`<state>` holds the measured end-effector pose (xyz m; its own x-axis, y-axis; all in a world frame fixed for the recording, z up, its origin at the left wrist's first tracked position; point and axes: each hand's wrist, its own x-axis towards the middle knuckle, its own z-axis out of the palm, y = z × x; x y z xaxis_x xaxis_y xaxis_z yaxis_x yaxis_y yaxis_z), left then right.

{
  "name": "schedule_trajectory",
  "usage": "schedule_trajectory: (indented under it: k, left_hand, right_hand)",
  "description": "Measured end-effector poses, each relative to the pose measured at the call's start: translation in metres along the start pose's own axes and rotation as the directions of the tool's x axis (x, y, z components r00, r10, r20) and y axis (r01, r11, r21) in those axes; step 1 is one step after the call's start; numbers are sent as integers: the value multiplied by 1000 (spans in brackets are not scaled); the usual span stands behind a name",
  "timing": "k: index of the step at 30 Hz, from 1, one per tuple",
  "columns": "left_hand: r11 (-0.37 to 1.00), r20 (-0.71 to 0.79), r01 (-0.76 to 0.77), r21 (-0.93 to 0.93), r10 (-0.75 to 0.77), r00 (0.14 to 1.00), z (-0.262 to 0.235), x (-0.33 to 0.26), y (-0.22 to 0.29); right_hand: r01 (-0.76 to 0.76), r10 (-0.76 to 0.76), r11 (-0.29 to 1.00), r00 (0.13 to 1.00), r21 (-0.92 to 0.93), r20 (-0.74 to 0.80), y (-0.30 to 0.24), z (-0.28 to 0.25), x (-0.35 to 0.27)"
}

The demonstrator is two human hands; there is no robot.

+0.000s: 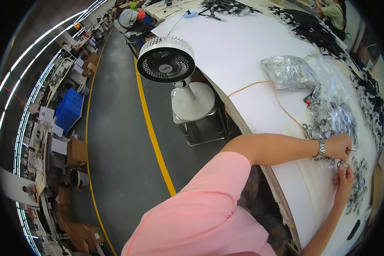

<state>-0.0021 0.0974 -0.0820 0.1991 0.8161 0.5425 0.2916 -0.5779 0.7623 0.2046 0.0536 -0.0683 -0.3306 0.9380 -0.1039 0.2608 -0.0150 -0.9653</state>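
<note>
My left hand [339,146], with a metal-band watch [320,148] at its wrist, is closed over the right part of the white table. A thin dark strip [350,149] sticks out from its fingers; its kind is too small to tell. Just below, my right hand [344,180] pinches a small dark metal ring piece [341,163] at its fingertips. The two hands nearly meet. Beside them lie several small metal ring pieces [307,128] and a heap of clear plastic bags [333,115] with metal parts inside. More small dark-and-clear pieces [357,183] lie right of my right hand.
An orange cord [251,84] runs across the white table [230,42]. A full clear bag [288,71] lies farther back, and black straps [315,32] are piled along the far edge. A round fan [166,64] stands left of the table. Another person [333,17] is at the far right.
</note>
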Motion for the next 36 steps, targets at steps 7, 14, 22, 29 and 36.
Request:
schedule_trajectory:
  k: [7,14,22,29,36]
  left_hand:
    - [984,-31,-29,-176,24,999,-3,-1,11]
    - [988,-388,37,150,25,921,-24,2,21]
    - [1000,309,-24,6,21,951,-16,-10,56]
    - [995,220,97,-4,-94,971,-25,-21,55]
    - [895,441,383,-231,-255,861,-16,-24,67]
  right_hand:
    - [-70,122,913,987,401,-105,20,-18,3]
    - [122,-118,993,965,1,-235,-8,-8,-10]
    - [71,-70,997,996,-15,47,-25,-17,-35]
    - [31,8,964,989,263,-146,14,-35,-18]
    - [46,-6,992,949,119,-315,3,-41,-45]
